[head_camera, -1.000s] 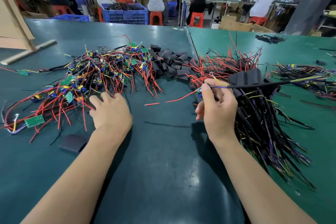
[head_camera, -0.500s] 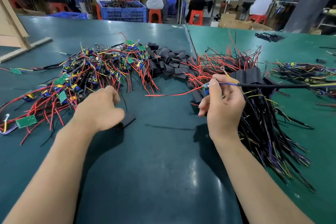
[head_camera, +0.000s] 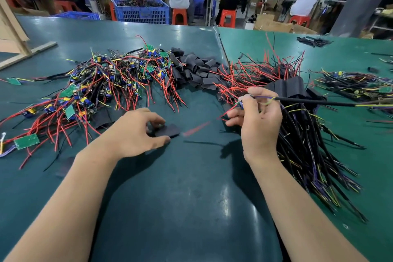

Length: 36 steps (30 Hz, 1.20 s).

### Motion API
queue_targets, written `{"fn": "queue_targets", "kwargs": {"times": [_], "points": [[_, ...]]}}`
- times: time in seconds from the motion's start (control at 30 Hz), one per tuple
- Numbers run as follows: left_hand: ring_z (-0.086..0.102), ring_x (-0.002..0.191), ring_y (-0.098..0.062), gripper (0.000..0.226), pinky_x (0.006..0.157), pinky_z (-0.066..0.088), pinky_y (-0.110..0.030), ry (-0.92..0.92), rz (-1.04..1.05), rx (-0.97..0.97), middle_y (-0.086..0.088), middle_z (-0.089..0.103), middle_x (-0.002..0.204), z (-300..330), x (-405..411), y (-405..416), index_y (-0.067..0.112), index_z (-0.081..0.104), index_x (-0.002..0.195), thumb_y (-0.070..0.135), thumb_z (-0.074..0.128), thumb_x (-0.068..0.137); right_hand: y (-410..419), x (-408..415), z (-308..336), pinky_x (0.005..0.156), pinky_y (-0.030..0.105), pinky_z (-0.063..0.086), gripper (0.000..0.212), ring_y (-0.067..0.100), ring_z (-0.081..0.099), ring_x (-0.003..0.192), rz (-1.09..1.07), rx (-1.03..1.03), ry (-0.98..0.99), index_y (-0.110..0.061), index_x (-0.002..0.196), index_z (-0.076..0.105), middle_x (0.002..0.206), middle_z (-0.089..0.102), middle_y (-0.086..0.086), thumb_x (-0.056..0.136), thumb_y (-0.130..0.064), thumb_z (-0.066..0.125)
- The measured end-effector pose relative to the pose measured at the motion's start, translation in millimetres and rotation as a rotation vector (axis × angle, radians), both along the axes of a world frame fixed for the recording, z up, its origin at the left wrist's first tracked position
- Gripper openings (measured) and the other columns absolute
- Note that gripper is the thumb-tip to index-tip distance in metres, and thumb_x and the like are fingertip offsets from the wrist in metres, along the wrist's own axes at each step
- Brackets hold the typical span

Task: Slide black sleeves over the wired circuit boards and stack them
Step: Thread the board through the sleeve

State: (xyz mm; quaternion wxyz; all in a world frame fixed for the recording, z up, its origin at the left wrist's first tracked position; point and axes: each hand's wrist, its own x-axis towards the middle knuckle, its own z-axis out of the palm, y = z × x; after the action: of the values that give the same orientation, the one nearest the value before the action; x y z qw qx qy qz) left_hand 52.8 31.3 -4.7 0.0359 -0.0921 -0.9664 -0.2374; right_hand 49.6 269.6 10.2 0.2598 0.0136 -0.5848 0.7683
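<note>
— What are the hands up to?
— The left hand [head_camera: 136,132] has its thumb and fingers curled onto a flat black sleeve [head_camera: 167,130] lying on the green table [head_camera: 180,198]; the right hand [head_camera: 258,121] pinches a wired board's leads, its black cable [head_camera: 314,101] running off to the right.
— And behind them?
— A heap of bare wired boards [head_camera: 102,89] on the left; loose sleeves [head_camera: 195,70] in the middle; sleeved ones stacked [head_camera: 297,134] by the right wrist.
— Anything changed?
— A second ago the left hand was at the board heap; it has come in with the sleeve.
</note>
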Motion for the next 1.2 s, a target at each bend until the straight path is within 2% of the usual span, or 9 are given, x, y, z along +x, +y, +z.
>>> {"fn": "queue_targets", "kwargs": {"times": [0.13,0.23,0.33,0.4,0.5,0.6,0.7,0.87,1.2], "points": [[0.056,0.079,-0.008,0.031,0.083,0.047,-0.029,0.039,-0.011,0.011,0.01,0.058,0.094,-1,0,7,0.026,0.073,0.105,0.038,0.079,0.077,0,-3,-2,0.048,0.024,0.05,0.024,0.014,0.059,0.05,0.032,-0.012,-0.013,-0.014,0.094,0.046,0.064,0.058,-0.001,0.091,0.0,0.065],[0.054,0.075,-0.002,0.019,0.073,0.042,-0.019,0.027,-0.008,0.122,0.01,0.059,0.092,-3,-1,10,0.032,0.069,0.088,0.029,0.082,0.075,2,-4,-4,0.047,0.022,0.048,0.023,0.011,0.059,0.049,0.042,0.016,-0.027,-0.014,0.09,0.05,0.06,0.058,-0.003,0.089,0.006,0.063],[0.054,0.081,-0.009,0.019,0.078,0.043,-0.023,0.02,-0.006,0.199,0.005,0.057,0.096,-4,-2,13,0.029,0.068,0.082,0.021,0.083,0.075,5,-6,-5,0.052,0.023,0.051,0.017,0.013,0.063,0.052,0.096,0.032,-0.065,-0.009,0.089,0.057,0.058,0.061,-0.005,0.09,0.007,0.058],[0.058,0.071,-0.01,0.019,0.071,0.046,-0.024,0.012,0.006,0.215,0.0,0.065,0.086,-4,-2,13,0.027,0.067,0.082,0.019,0.083,0.075,5,-6,-4,0.057,0.024,0.054,0.018,0.015,0.064,0.055,0.151,0.032,-0.088,-0.01,0.088,0.06,0.061,0.063,-0.004,0.09,0.007,0.058],[0.058,0.053,-0.012,0.025,0.054,0.046,-0.019,-0.03,-0.001,0.29,0.006,0.069,0.075,-4,-3,13,0.028,0.064,0.088,0.013,0.08,0.076,3,-4,-3,0.063,0.025,0.055,0.02,0.017,0.067,0.06,0.197,0.011,-0.087,-0.013,0.088,0.062,0.074,0.067,0.005,0.088,0.007,0.063],[0.061,0.069,-0.005,0.034,0.064,0.048,-0.014,-0.021,-0.013,0.33,0.015,0.066,0.096,-5,-4,14,0.026,0.064,0.101,0.009,0.08,0.076,3,-3,-2,0.069,0.027,0.057,0.018,0.023,0.071,0.069,0.221,-0.051,-0.07,-0.012,0.09,0.062,0.086,0.072,0.016,0.088,0.006,0.062],[0.055,0.077,0.012,0.044,0.072,0.037,-0.001,0.073,-0.039,0.32,0.019,0.06,0.096,-5,-4,14,0.024,0.063,0.111,0.006,0.081,0.075,6,-3,1,0.072,0.029,0.059,0.016,0.026,0.072,0.075,0.224,-0.101,-0.072,-0.008,0.094,0.06,0.081,0.075,0.014,0.091,0.007,0.059],[0.058,0.093,-0.009,0.045,0.083,0.044,-0.021,0.22,-0.017,0.497,0.009,0.064,0.102,-3,-6,13,0.024,0.062,0.113,0.002,0.078,0.078,9,0,8,0.07,0.028,0.058,0.016,0.028,0.072,0.078,0.211,-0.176,-0.019,-0.006,0.094,0.059,0.08,0.074,0.018,0.092,0.009,0.055],[0.063,0.093,-0.015,0.043,0.087,0.05,-0.046,0.246,-0.089,0.637,0.007,0.067,0.101,0,-3,18,0.031,0.06,0.1,0.001,0.078,0.076,12,3,15,0.065,0.027,0.058,0.018,0.024,0.072,0.068,0.271,-0.251,-0.01,-0.006,0.095,0.06,0.077,0.074,0.014,0.094,0.009,0.049]]}}
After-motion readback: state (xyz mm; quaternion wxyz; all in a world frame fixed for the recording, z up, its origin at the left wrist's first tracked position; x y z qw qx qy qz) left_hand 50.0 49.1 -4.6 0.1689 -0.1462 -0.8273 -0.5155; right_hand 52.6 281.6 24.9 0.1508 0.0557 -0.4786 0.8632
